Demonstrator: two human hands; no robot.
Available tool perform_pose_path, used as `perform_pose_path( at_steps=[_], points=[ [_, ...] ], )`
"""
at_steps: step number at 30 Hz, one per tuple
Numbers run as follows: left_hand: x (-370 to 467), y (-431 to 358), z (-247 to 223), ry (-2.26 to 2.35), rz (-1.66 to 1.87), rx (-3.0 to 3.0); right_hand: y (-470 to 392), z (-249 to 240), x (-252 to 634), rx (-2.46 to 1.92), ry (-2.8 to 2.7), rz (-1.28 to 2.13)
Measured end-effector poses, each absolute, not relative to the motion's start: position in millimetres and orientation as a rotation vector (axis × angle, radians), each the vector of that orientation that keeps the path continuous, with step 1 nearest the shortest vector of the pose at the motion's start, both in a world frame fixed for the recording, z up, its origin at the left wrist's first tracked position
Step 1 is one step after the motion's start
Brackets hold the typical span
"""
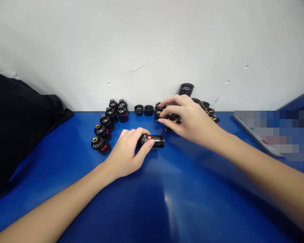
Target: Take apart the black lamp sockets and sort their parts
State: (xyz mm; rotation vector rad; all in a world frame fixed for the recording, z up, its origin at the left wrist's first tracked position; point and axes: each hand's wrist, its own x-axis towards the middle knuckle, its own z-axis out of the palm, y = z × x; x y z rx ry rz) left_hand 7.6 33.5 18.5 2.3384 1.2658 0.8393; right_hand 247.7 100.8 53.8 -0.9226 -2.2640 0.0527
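Observation:
My left hand (131,148) is closed around a black cylindrical part (157,141) with a red mark, lying sideways just above the blue table. Its bare tube end points right; my fingers cover much of the other end. Further back, my right hand (184,118) reaches over a group of short black round parts with brass-coloured contacts (174,118). Its fingers are curved and apart, the tips at the edge of one small black round part (157,114). Whether they touch it I cannot tell. My palm hides some of this group.
Several black domed parts with brass centres (99,144) stand in rows at the left. Two black rings (148,110) sit by the white wall (142,44). Stacked black rings (186,88) rise behind my right hand. Black cloth (20,125) lies far left, a blurred flat object (276,135) right.

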Motion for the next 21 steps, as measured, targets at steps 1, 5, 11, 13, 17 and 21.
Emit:
perform_pose_path(
  at_steps=[1,5,11,13,17,21],
  points=[
    [8,34,18,1.261,0.842,2.34,110,55,244,-0.934,-2.286,0.013],
    [7,34,18,1.264,0.846,2.339,139,63,223,-1.066,-2.379,-0.135],
    [7,35,18,1.272,0.85,2.333,155,67,197,-1.35,-2.468,-0.231],
    [7,35,18,1.271,0.851,2.333,157,66,192,-1.37,-2.475,-0.257],
    [7,34,17,1.254,0.856,2.339,162,63,187,-1.378,-2.476,-0.288],
    [7,34,18,1.239,0.875,2.349,165,62,184,-1.39,-2.483,-0.317]
  ],
)
